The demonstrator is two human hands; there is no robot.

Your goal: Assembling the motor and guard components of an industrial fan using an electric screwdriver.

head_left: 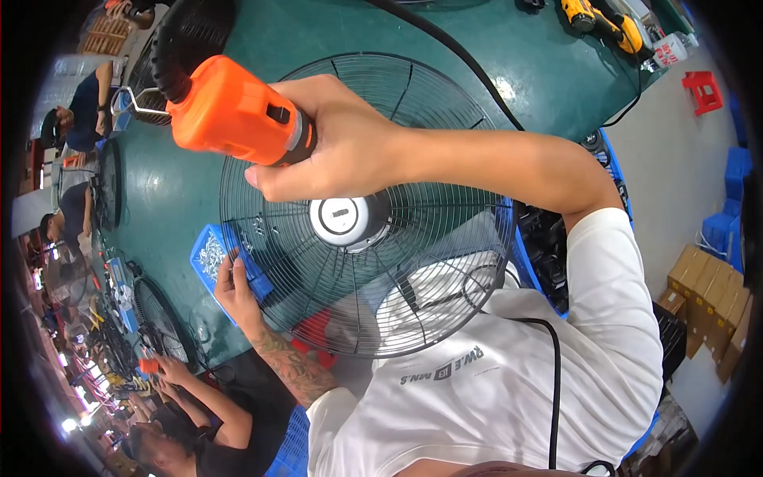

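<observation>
My right hand is wrapped round an orange power screwdriver with a black cable boot. It is held over a round black wire fan guard. A silver-white round hub is at the middle of the guard, below my right hand. My left hand is at the guard's left rim with bent fingers pinching it; the thumb is hidden. Beside those fingers sits a blue tray of small silver screws, partly behind the guard's wires.
The green tabletop carries other fan guards on the left and yellow-black power tools at the far right. A black cable crosses the back. Blue crates with black parts stand on the right. Co-workers sit at left.
</observation>
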